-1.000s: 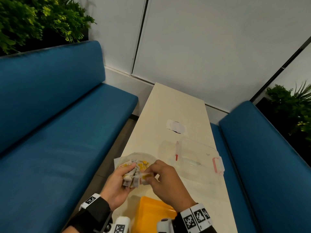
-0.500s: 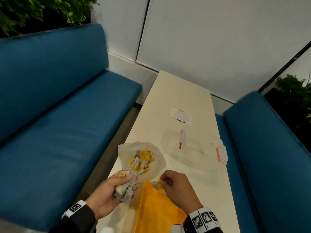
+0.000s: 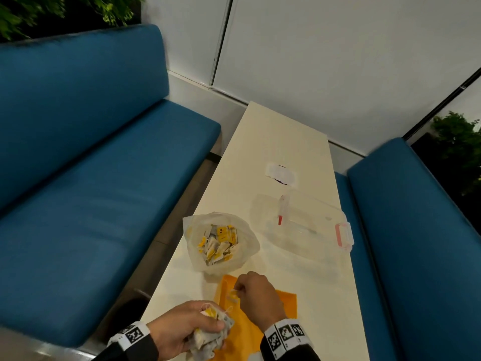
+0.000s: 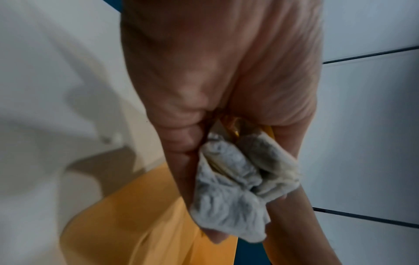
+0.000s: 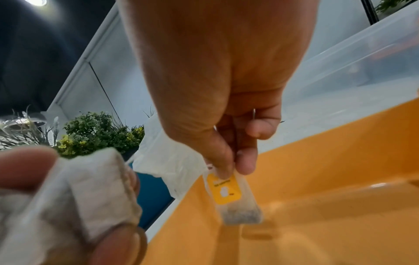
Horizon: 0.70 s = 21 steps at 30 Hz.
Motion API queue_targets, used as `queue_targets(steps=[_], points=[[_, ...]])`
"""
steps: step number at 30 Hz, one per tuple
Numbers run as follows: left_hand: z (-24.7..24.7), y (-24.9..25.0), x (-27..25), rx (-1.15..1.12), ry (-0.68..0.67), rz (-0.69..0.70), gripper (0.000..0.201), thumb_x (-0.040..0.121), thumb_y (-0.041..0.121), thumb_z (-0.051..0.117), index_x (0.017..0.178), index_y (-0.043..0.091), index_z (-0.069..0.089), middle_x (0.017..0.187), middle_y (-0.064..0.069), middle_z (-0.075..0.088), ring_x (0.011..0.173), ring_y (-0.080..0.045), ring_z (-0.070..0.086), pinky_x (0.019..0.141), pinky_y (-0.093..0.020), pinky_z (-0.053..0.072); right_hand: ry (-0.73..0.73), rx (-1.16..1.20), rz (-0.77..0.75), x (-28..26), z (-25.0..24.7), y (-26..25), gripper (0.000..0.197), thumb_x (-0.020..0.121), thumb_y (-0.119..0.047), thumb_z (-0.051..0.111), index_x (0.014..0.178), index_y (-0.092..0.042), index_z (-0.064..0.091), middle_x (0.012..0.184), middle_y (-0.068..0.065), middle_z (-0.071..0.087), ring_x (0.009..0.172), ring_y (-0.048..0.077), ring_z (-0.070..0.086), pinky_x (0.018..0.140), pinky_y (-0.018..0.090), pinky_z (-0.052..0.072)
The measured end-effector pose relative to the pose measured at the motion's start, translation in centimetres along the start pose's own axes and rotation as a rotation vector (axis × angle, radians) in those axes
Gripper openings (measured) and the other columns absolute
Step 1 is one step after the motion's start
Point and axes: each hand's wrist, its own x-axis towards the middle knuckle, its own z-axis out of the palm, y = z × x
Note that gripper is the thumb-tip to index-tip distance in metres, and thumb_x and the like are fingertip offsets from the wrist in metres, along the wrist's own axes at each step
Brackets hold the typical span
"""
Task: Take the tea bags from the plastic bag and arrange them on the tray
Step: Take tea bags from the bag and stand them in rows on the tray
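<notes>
An orange tray (image 3: 282,306) lies at the near end of the white table (image 3: 270,142). My right hand (image 3: 256,293) pinches a single tea bag (image 5: 233,197) with a yellow tag by its top, its lower end just above the tray floor (image 5: 328,206). My left hand (image 3: 179,332) grips a bunch of tea bags (image 3: 210,337) at the tray's left edge; the bunch of tea bags (image 4: 235,182) sticks out of the fist. The clear plastic bag (image 3: 221,242) lies open beyond the tray with several tea bags inside.
A clear lidded box (image 3: 312,222) with pink clasps stands right of the bag. A white paper scrap (image 3: 281,173) lies farther back. Blue benches (image 3: 91,178) flank the table on both sides, and a white wall closes the far end.
Both hands came back from the plastic bag toward me. The right hand pulled one tea bag free of the bunch and lowered it over the tray. The camera tilted down.
</notes>
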Motion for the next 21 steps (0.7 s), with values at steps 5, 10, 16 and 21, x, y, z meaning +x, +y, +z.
queue_targets(steps=[5, 10, 16, 21], points=[[-0.3, -0.7, -0.2, -0.031, -0.004, -0.046, 0.040, 0.075, -0.006, 0.084, 0.112, -0.007, 0.073, 0.126, -0.037, 0.062, 0.100, -0.045, 0.069, 0.096, -0.051, 0.056, 0.039, 0.011, 0.004, 0.5, 1.1, -0.7, 0.021, 0.095, -0.015, 0.051, 0.105, -0.019, 0.069, 0.113, 0.001, 0.060, 0.100, 0.021, 0.062, 0.082, 0.032, 0.051], [-0.4, -1.2, -0.6, -0.067, -0.012, -0.025, 0.038, 0.072, -0.006, 0.086, 0.108, -0.006, 0.074, 0.120, -0.038, 0.063, 0.097, -0.045, 0.069, 0.097, -0.051, 0.054, 0.076, 0.057, 0.014, 0.6, 2.3, -1.2, 0.015, 0.095, -0.025, 0.059, 0.104, -0.021, 0.070, 0.118, -0.003, 0.047, 0.097, 0.019, 0.063, 0.078, 0.027, 0.050], [-0.5, -1.4, -0.6, -0.073, -0.008, -0.009, 0.024, 0.081, -0.008, 0.078, 0.105, -0.004, 0.075, 0.116, -0.037, 0.065, 0.094, -0.044, 0.069, 0.086, -0.049, 0.058, 0.091, -0.013, -0.025, 1.0, 2.6, -1.5, 0.020, 0.095, -0.026, 0.055, 0.106, -0.020, 0.070, 0.127, -0.003, 0.048, 0.102, 0.021, 0.062, 0.077, 0.029, 0.049], [-0.6, -1.3, -0.6, -0.048, 0.000, -0.010, 0.039, 0.076, -0.005, 0.084, 0.113, -0.006, 0.071, 0.119, -0.037, 0.064, 0.099, -0.045, 0.068, 0.097, -0.053, 0.053, 0.098, -0.027, -0.004, 1.2, 2.6, -1.6, 0.018, 0.094, -0.028, 0.052, 0.102, -0.020, 0.066, 0.125, -0.004, 0.051, 0.101, 0.021, 0.062, 0.079, 0.033, 0.051]])
